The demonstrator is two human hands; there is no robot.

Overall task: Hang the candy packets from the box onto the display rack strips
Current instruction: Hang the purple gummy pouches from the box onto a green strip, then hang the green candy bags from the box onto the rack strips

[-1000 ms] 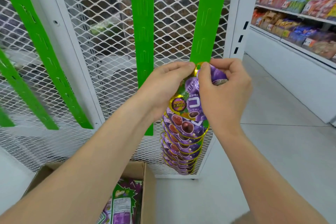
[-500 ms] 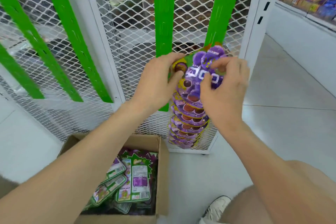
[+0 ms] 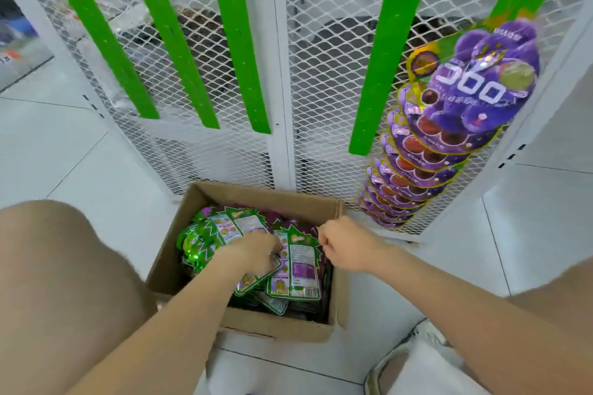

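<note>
At left, bare green strips (image 3: 96,32) on the mesh, free for stock. Below, open box (image 3: 256,199) on the floor, parked under the rack for a short reach. Left hand (image 3: 253,253) dug among the green packets (image 3: 301,266), grip hidden. Right hand (image 3: 345,245) just beside them, fingers curled, contents unclear. At right, purple packets (image 3: 475,99) already hung, overlapping down one strip.

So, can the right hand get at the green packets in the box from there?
Probably yes: the right hand hovers at the right rim of the open box, just beside the topmost packet, with nothing between them.
</note>
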